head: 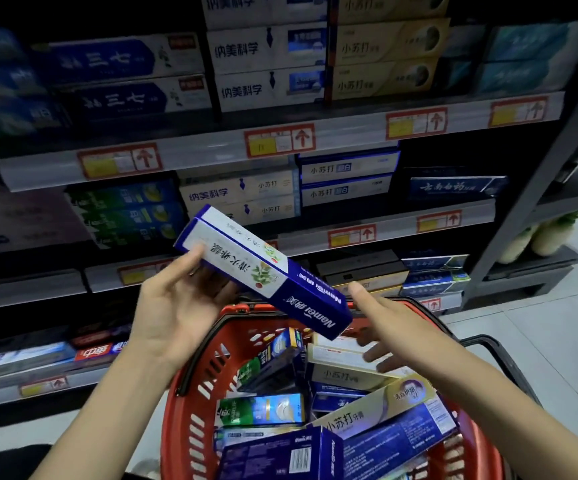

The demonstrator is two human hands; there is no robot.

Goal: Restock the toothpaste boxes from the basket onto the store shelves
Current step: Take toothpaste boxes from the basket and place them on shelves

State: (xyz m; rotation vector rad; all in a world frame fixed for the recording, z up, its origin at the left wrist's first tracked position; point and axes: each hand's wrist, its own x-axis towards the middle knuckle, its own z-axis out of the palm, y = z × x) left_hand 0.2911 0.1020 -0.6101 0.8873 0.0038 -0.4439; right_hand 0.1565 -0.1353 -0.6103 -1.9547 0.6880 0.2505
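Many boxes point(261, 410) in basket point(176, 431); L hand point(176, 306) grip holds box pair point(246, 265); R hand point(395, 330) spread.

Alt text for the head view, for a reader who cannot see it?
A left hand holds blue-and-white toothpaste boxes tilted above a red basket full of more boxes, in front of stocked store shelves. The right hand is open beside them, fingers spread over the basket.

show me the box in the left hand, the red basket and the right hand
toothpaste box point(246, 261), head view, white printed face
red basket point(211, 362), head view, left slotted wall
right hand point(395, 327), head view, middle of the hand
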